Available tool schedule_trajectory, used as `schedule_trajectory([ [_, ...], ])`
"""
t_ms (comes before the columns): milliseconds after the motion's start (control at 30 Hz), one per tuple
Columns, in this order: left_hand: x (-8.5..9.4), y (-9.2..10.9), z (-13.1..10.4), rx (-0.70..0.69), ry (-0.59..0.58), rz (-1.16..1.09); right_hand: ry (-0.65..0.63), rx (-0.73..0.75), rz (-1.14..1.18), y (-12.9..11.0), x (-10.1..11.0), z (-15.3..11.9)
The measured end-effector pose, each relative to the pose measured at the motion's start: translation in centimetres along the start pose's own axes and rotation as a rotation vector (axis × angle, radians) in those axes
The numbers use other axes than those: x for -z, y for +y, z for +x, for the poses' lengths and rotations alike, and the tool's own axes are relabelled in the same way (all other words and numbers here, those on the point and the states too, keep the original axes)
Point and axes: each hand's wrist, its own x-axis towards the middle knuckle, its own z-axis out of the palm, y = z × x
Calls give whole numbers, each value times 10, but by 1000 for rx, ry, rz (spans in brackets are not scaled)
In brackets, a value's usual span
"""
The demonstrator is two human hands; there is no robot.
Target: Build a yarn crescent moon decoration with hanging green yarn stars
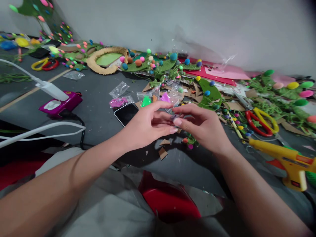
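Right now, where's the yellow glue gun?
In the head view, the yellow glue gun is on your right, at the picture's edge, just below the scissors with red and yellow handles.

A plain pale-grey wall [148, 23] rises directly behind the dark grey tabletop [98, 131] — its surface smooth, dimmer toward the upper right corner. Soft light falls across both, leaving the wall brighter than the table. Below the table's near edge sits something glossy and red [170, 200] — perhaps a stool seat, though its full shape is hidden.
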Motion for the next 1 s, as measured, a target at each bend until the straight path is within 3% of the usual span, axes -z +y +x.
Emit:
schedule_trajectory([
  [67, 0, -1, 0, -11, -9, -5, -60, -5, 1, 0, -3, -1],
  [300, 0, 2, 3, -37, 28, 108, -72, 38, -26, -1, -6, 1],
  [567, 1, 3, 2, -27, 30, 149, 207, -1, -104, -1, 3, 3],
  [833, 1, 2, 3, -24, 55, 52, -3, 6, 5, -1, -6, 0],
  [1000, 2, 3, 3, -57, 62, 141, 35, 21, -53, -4, -5, 2],
])
